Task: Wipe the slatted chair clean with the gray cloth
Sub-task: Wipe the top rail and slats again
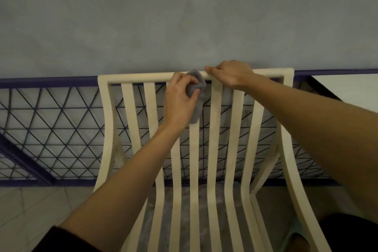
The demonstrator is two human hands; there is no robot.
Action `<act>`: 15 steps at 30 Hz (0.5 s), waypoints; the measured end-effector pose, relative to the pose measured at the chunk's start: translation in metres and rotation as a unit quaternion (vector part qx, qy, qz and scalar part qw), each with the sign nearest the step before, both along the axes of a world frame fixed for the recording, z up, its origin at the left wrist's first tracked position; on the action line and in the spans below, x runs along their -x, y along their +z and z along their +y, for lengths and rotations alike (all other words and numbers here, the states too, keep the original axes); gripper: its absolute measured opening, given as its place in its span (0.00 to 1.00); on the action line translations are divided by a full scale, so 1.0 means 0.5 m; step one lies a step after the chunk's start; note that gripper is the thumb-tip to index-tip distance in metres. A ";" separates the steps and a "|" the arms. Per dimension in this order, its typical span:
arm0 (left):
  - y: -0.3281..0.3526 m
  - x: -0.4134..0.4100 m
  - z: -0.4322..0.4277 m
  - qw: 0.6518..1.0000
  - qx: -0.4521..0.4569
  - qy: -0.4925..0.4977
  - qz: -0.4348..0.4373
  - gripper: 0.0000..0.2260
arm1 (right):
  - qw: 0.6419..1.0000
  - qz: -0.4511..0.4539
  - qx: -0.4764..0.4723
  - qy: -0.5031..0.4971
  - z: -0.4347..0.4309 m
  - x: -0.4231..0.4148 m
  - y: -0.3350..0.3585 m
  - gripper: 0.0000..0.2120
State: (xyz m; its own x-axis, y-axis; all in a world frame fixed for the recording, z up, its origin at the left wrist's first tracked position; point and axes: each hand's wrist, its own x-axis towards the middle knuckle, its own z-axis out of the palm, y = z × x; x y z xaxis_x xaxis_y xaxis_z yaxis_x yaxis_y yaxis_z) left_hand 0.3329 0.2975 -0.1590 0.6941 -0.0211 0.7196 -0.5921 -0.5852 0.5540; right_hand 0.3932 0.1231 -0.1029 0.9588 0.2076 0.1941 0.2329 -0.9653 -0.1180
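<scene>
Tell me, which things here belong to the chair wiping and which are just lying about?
In the job: slatted chair, gray cloth, left hand gripping the cloth, right hand holding the chair.
Just there: blue lattice railing, gray wall, white surface at right, tiled floor.

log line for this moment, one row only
phase: wiping chair | left hand: holds cloth on slat below top rail | right hand: grips top rail
</scene>
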 end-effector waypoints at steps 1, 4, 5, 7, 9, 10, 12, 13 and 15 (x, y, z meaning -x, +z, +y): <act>0.000 -0.009 -0.007 1.000 -0.016 0.003 -0.003 0.06 | 1.000 -0.006 0.000 -0.001 0.000 -0.001 -0.001 0.32; -0.026 -0.025 -0.009 0.997 -0.069 0.020 -0.021 0.05 | 1.000 -0.020 0.005 -0.007 0.001 -0.002 -0.007 0.31; -0.038 -0.026 -0.008 0.996 -0.077 0.023 -0.027 0.05 | 1.000 -0.023 0.007 -0.007 0.001 -0.002 -0.008 0.30; -0.060 -0.023 -0.004 0.996 -0.077 0.023 -0.029 0.05 | 1.000 -0.028 0.004 -0.009 0.000 -0.002 -0.010 0.31; -0.080 -0.016 -0.001 0.996 -0.080 0.018 -0.024 0.05 | 0.999 -0.036 -0.002 -0.010 0.001 -0.004 -0.014 0.31; -0.089 -0.012 0.000 0.996 -0.087 0.014 -0.021 0.05 | 0.999 -0.041 -0.005 -0.011 0.001 -0.004 -0.016 0.31; -0.111 -0.005 0.006 0.994 -0.110 0.011 -0.012 0.05 | 0.998 -0.052 -0.010 -0.015 0.002 -0.004 -0.018 0.31; -0.124 -0.002 0.009 0.993 -0.120 0.011 -0.007 0.05 | 0.998 -0.058 -0.011 -0.016 0.001 -0.005 -0.020 0.31; -0.149 0.007 0.012 0.991 -0.133 0.012 -0.001 0.05 | 0.998 -0.066 -0.012 -0.019 0.002 -0.005 -0.023 0.30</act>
